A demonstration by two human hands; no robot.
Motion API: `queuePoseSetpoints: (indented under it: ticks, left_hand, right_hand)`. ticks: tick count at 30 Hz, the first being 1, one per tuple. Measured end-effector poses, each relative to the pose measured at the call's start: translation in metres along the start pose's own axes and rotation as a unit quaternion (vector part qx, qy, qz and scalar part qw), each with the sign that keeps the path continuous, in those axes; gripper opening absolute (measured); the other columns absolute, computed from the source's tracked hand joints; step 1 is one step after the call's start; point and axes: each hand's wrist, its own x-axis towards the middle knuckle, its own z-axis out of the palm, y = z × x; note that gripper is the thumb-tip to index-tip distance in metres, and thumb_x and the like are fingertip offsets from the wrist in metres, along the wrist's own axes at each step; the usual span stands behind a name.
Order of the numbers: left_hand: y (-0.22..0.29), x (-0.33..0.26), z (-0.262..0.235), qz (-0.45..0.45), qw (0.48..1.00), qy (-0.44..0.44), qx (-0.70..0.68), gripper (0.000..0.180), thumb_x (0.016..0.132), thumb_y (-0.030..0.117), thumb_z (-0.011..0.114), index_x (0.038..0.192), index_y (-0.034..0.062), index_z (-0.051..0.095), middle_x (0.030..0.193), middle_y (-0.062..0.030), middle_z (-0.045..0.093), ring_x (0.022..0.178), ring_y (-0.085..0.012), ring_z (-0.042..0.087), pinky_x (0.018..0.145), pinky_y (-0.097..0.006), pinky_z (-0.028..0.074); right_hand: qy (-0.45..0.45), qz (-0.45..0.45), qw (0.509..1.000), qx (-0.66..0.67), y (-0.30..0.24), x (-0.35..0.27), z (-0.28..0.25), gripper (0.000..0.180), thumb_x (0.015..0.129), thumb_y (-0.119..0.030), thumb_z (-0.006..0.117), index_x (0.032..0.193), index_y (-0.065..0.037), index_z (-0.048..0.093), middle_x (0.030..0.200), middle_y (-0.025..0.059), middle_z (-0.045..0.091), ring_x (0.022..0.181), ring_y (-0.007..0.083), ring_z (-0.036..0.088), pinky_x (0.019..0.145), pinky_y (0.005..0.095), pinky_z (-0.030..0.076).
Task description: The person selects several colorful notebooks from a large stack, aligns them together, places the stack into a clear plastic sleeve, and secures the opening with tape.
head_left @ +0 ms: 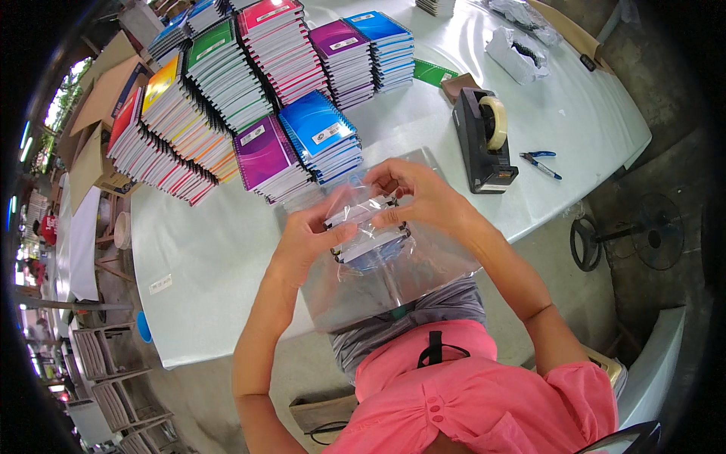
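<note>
Both my hands grip a small bundle of spiral notebooks (368, 246) with white page edges and a bit of blue cover, seen through clear plastic film. My left hand (316, 231) has its thumb on the near side of the bundle, fingers behind it. My right hand (414, 198) holds the other end, thumb across the front and fingers curled over the top. A wide clear plastic sheet or bag (439, 266) spreads under the bundle at the table edge. Just beyond my hands stand a blue notebook stack (318, 130) and a purple notebook stack (263, 155).
Tall stacks of red (271, 17), green (210, 44) and yellow notebooks (160, 85) fill the far left of the white table (204, 303). A black tape dispenser (475, 144) stands at right, a blue-handled cutting tool (541, 163) beside it. Cardboard boxes (110, 91) lie beyond the left edge.
</note>
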Motion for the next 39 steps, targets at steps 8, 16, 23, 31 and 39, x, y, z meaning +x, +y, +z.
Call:
queuePoseSetpoints:
  ticks: [8,16,23,31,39]
  left_hand:
    - [0.005,0.009,-0.009,-0.055,0.995,-0.077,0.017,0.057,0.073,0.021,0.075,0.123,-0.0009,0.058,0.121,-0.0088,0.061,0.111,-0.0166,0.053,0.098,-0.030,0.036]
    - [0.035,-0.013,-0.005,0.139,0.835,-0.123,0.518,0.057,0.080,0.030,0.070,0.131,0.0106,0.054,0.143,-0.0018,0.045,0.140,-0.0346,0.021,0.111,-0.053,0.020]
    - [0.034,-0.036,0.011,0.239,0.688,-0.072,0.681,0.060,0.080,0.035,0.067,0.134,0.0168,0.049,0.146,0.0019,0.038,0.140,-0.0373,0.019,0.109,-0.061,0.016]
    - [0.029,-0.044,0.028,0.285,0.669,-0.061,0.684,0.054,0.081,0.027,0.067,0.132,0.0187,0.052,0.140,0.0047,0.046,0.137,-0.0345,0.027,0.110,-0.058,0.015]
    - [0.025,-0.046,0.027,0.287,0.660,-0.043,0.693,0.057,0.079,0.024,0.068,0.133,0.0187,0.051,0.140,0.0044,0.047,0.138,-0.0344,0.026,0.111,-0.057,0.014]
  right_hand:
    - [-0.091,0.059,0.980,0.165,0.012,0.004,-0.004,0.028,0.065,-0.004,0.079,0.093,-0.006,0.074,0.092,0.0030,0.058,0.088,0.0141,0.054,0.071,0.0246,0.045]
    - [-0.083,-0.108,0.988,-0.070,0.002,-0.008,-0.005,0.025,0.071,-0.009,0.076,0.095,-0.014,0.075,0.107,0.0076,0.057,0.099,0.0214,0.055,0.085,0.0329,0.044]
    - [-0.022,-0.288,0.784,-0.549,-0.012,-0.050,0.014,0.037,0.074,-0.021,0.073,0.111,-0.013,0.067,0.135,0.0104,0.047,0.123,0.0329,0.042,0.102,0.0480,0.034]
    - [0.388,0.021,0.882,-0.267,0.033,-0.068,-0.155,0.022,0.077,-0.021,0.074,0.090,-0.003,0.073,0.113,0.0179,0.062,0.108,0.0269,0.055,0.089,0.0358,0.043]
    - [0.281,0.313,0.906,0.047,0.049,-0.071,-0.177,0.032,0.078,-0.025,0.076,0.096,0.000,0.070,0.104,0.0137,0.065,0.108,0.0259,0.054,0.085,0.0522,0.046]
